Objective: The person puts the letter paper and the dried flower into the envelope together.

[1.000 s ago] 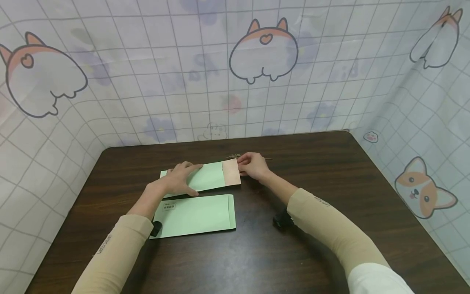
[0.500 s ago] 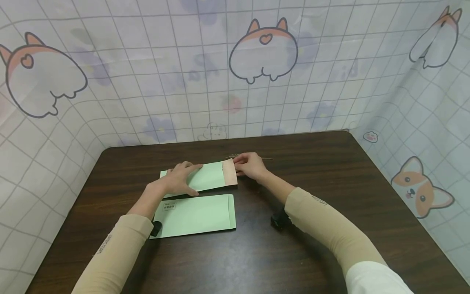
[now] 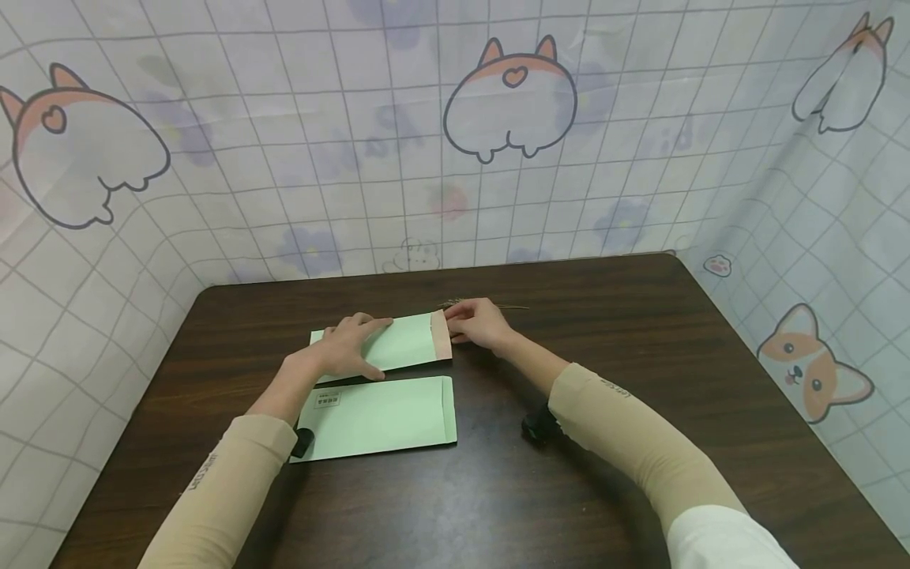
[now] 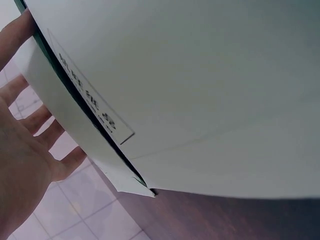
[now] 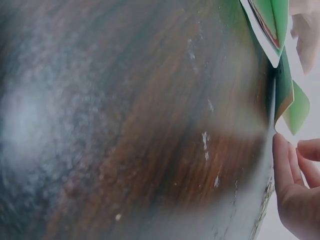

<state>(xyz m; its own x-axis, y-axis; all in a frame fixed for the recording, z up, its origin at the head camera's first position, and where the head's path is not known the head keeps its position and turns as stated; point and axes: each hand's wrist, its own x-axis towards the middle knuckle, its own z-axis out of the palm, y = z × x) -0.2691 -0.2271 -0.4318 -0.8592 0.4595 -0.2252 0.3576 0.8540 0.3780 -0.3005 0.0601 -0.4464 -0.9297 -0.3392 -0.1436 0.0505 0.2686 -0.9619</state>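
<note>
A light green envelope [image 3: 402,341] lies at the back of the dark table, with a strip of tan paper [image 3: 441,336] standing out of its right end. My left hand [image 3: 346,348] rests spread over the left part of this envelope, holding it against the table. My right hand [image 3: 482,322] pinches the outer edge of the tan paper with thumb and fingers; the exact contact is partly hidden. In the right wrist view, the right fingertips [image 5: 281,142] sit right at that edge. A second green envelope [image 3: 384,419], with a small printed box, lies in front.
Behind the right hand lies a thin dry sprig [image 3: 513,307], partly covered. Each wrist carries a black device, such as the one [image 3: 540,425] under the right forearm. A tile-patterned cloth [image 3: 398,197] with cartoon dogs hangs behind and beside the table [image 3: 455,514].
My right hand has moved left with the edge of the tan paper, and less of the paper shows outside the back envelope. The left hand and front envelope have stayed put.
</note>
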